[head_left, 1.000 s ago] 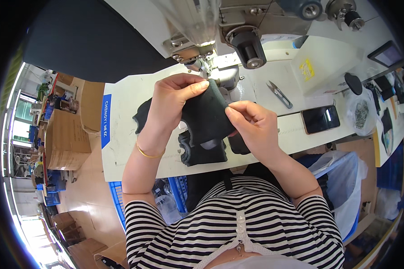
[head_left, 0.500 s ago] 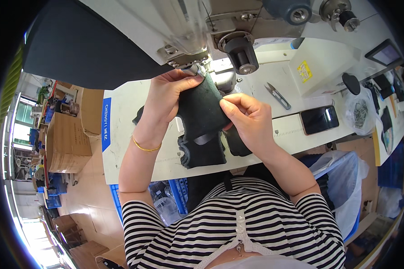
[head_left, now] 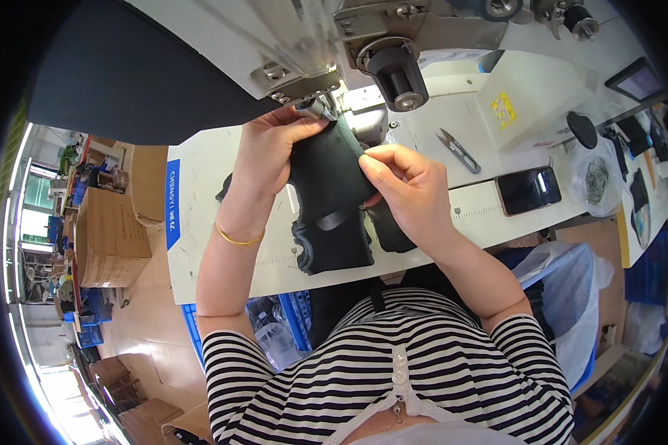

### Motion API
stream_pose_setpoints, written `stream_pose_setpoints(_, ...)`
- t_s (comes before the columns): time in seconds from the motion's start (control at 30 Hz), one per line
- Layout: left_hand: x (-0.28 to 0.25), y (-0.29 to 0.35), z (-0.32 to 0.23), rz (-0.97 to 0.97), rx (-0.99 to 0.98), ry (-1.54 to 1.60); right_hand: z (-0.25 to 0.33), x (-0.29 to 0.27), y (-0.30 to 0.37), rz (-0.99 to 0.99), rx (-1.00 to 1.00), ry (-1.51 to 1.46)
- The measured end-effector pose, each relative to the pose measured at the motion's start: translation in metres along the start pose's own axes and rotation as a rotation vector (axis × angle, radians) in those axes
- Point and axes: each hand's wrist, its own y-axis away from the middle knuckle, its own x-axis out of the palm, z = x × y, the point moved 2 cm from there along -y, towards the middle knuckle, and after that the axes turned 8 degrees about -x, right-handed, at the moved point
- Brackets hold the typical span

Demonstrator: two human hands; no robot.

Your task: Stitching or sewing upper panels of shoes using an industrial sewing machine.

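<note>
Holding a broad black fabric panel [head_left: 325, 172] between them, the left grip [head_left: 269, 152] and right grip [head_left: 408, 182] pinch its upper-left and right edges; a rounded silver metal sewing-machine part [head_left: 314, 110] stands just beside the left grip.

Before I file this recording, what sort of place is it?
Probably a sewing workshop: a sewing machine over a white worktable, a black cloth-like piece held at it by the left hand and right hand, and small snips nearby.
</note>
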Motion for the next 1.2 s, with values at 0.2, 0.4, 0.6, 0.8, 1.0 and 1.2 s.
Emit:
stream_pose_setpoints(0.2, 0.003, 0.002, -0.004, -0.031, -0.02, 0.022, 0.001, 0.002, -0.003, 0.008, -0.022, 0.027)
stream_pose_setpoints(0.4, -0.003, -0.001, -0.001, 0.05, -0.004, -0.064, 0.004, -0.003, 0.012, 0.067, 0.049, -0.033)
stream_pose_setpoints(0.6, -0.008, -0.003, 0.0, 0.073, 0.03, -0.048, 0.003, -0.003, 0.014, 0.093, 0.079, -0.011)
stream_pose_setpoints(0.8, 0.002, 0.003, -0.002, 0.042, 0.096, -0.091, 0.003, -0.004, 0.015, 0.099, 0.077, 0.02)
stream_pose_setpoints(1.0, 0.005, 0.005, -0.005, -0.019, 0.053, -0.173, 0.001, -0.003, 0.017, 0.084, 0.039, -0.015)
stream_pose_setpoints(1.2, -0.002, -0.001, -0.006, -0.037, -0.028, -0.096, 0.001, 0.002, 0.014, 0.082, 0.04, -0.051)
